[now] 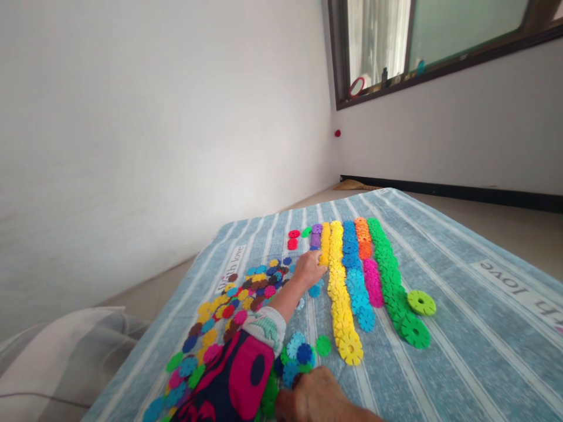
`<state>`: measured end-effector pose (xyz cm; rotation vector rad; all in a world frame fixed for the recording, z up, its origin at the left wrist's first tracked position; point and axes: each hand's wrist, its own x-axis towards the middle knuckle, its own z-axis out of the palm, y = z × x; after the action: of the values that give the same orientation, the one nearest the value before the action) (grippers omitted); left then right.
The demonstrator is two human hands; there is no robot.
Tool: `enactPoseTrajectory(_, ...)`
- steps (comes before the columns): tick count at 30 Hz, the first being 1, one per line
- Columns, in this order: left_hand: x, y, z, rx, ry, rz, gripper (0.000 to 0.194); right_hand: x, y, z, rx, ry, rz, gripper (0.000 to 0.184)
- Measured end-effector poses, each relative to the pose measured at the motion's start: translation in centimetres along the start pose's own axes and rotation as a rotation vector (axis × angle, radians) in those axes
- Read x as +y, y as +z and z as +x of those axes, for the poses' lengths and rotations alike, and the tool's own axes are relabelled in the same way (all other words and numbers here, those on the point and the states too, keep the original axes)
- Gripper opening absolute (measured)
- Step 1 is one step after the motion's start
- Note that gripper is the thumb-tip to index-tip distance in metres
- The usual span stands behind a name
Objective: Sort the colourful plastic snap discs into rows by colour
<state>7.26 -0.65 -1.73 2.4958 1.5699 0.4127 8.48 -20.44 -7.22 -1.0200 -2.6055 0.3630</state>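
Low on the cloth (466,328), nearest the eye: right hand (319,398), fingers curled together at a pile (290,372) of notched discs. Too blurred; cannot tell of any disc clamped there. Look light, thin and fairly stiff, probably smooth plastic: liable to skid, unlikely to break. Best pinched by the rim, across the notches. Toward the left edge, a mixed scatter (228,311), easy to pick up in twos by mistake. Toward the right edge, overlapped rows: green (393,275), pink (373,282), yellow (338,281). Easily nudged askew, probably; best lifted from the uncovered near end. Farther, left hand (309,269) at the near end of the amber row (325,240), fingers bent close together; cannot tell of any disc between them. Beyond, near the far edge, two red discs (293,243).

Near the right edge, upside-down lettering (495,271): "th love", cut off by the frame. Toward the far-left corner, "with love" (238,256). At the far-right corner, a mark (384,190) too small to read. No brand legible.
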Motion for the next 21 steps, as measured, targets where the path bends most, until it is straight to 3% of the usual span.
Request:
enactPoseTrajectory(3, 0.1, 0.3, 0.0, 0.014, -0.005, -0.012, 0.030, 0.1, -0.1, 0.0, -0.105, 0.051, 0.010, 0.013)
enactPoseTrajectory(8, -0.7, -0.7, -0.1, 0.020, -0.053, -0.037, 0.039, 0.2, 0.2, -0.1, -0.127, 0.066, 0.034, 0.009)
enactPoseTrajectory(16, -7.1, -5.5, -0.1, 0.083, -0.356, 0.074, 0.019, -0.4, -0.7, 0.0, -0.114, 0.078, -0.033, 0.014)
enactPoseTrajectory(21, -10.0, -6.6, -0.4, 0.034, -0.445, 0.128, 0.007, -0.6, -1.8, -0.2, -0.123, 0.057, -0.051, 0.011)
